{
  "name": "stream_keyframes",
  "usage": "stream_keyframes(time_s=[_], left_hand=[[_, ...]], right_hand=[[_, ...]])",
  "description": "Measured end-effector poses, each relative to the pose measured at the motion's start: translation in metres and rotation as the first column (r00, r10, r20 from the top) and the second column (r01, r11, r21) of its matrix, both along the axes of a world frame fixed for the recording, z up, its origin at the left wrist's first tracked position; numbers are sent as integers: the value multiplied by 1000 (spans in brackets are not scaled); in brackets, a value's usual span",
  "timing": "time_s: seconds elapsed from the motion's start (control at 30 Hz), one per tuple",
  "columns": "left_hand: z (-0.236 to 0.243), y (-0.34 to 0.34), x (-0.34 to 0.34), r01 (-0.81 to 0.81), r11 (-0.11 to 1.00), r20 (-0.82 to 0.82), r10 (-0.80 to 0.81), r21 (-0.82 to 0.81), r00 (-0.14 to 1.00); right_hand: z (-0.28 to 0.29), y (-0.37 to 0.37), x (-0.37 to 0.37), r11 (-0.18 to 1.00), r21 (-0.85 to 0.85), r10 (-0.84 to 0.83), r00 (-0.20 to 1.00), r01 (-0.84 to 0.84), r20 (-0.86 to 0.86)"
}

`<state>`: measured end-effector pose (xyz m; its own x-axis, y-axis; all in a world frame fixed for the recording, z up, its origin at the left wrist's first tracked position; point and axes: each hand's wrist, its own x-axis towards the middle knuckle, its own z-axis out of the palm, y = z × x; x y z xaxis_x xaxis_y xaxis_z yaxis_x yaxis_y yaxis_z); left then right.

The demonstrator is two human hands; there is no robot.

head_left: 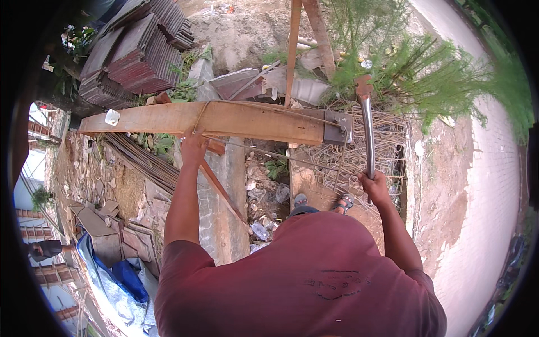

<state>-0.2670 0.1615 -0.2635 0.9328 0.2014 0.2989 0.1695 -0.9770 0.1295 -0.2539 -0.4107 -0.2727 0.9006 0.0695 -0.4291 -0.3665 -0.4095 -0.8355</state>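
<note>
A long wooden beam (257,122) lies crosswise before me on timber supports, with a dark metal fitting (334,126) at its right end and a small white item (112,117) on its left part. Thin steel rods (286,157) are bent over and around it. My left hand (193,145) is closed on a thin rod at the beam's near edge. My right hand (373,186) grips the lower part of a long metal bending bar (367,126), held upright just right of the beam's end, its wider head at the top.
Bent wire pieces (380,149) pile beside my sandaled feet. Rusty corrugated sheets (140,53) are stacked upper left; long rebar (143,165) lies left. Rubble fills the trench (264,194). A leafy plant (410,78) and pale wall (469,224) stand right. A person (45,250) and blue tarp (123,281) are lower left.
</note>
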Motion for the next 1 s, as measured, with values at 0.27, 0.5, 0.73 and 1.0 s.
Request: stream_keyframes(time_s=[0.27,0.5,0.73,1.0], left_hand=[[80,22,25,79,986,-106,-96,-148,990],[98,3,113,319,922,205,-277,-217,939],[68,-3,148,201,963,301,-141,-182,943],[71,-16,154,199,970,220,-166,-137,961]], right_hand=[[70,0,30,1000,-3,-26,967,28,255],[81,-2,128,966,258,-130,920,33,369],[23,6,136,974,191,-187,908,122,376],[-37,19,110,939,245,-292,936,241,198]])
